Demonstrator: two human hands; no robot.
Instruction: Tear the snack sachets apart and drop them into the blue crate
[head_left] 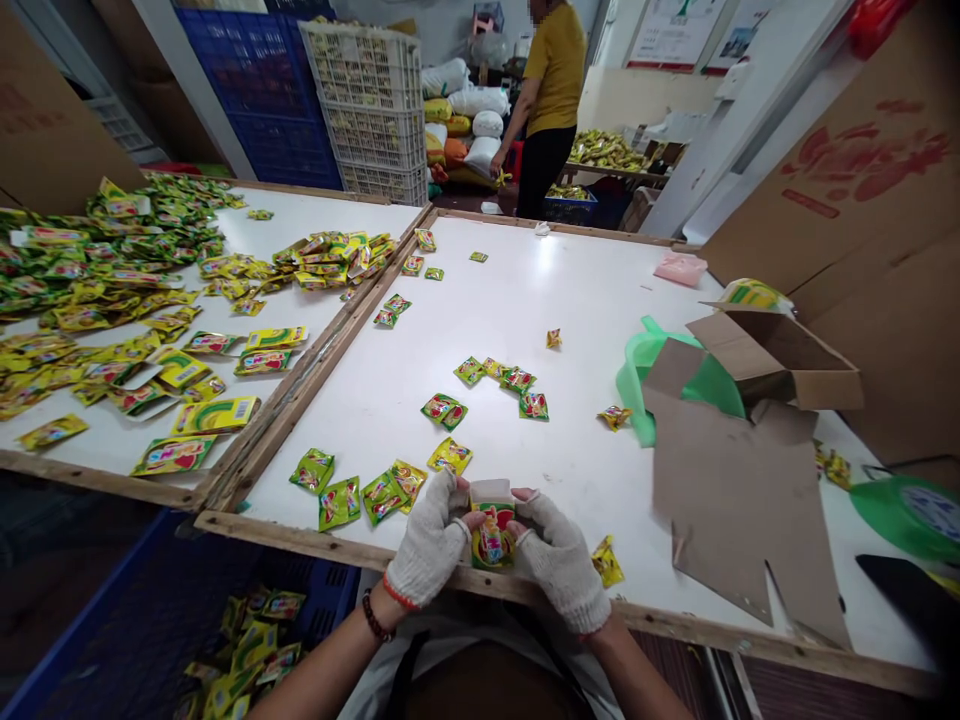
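Between the left hand [429, 545] and the right hand [564, 560], at the near edge of the white surface [585, 470], is a small green and yellow box [493, 535] with its pale top flap raised. Both hands wear white knitted gloves that leave the fingertips bare, and each has its fingers and thumb drawn in narrow, holding its own side of the box. Just ahead of the left hand lies a yellow packet [450, 456]; beside that hand, to its left, are some overlapping packets [385, 497], with a green packet [339, 503] a little farther out. Beyond both hands, a loose group of packets [516, 379] is spread over the surface. Near the right hand, on its outer side, sits a crumpled yellow packet [607, 561]. Well to the right of that hand, a flattened piece of cardboard [735, 500] lies partly over a green basin [637, 380], with an open carton [817, 370] behind. Far to the left of the left hand, past a wooden strip [322, 355], more small boxes [174, 455] lie near a large heap of packets [67, 260]. Below the left hand, a blue crate [322, 590] holds further packets.
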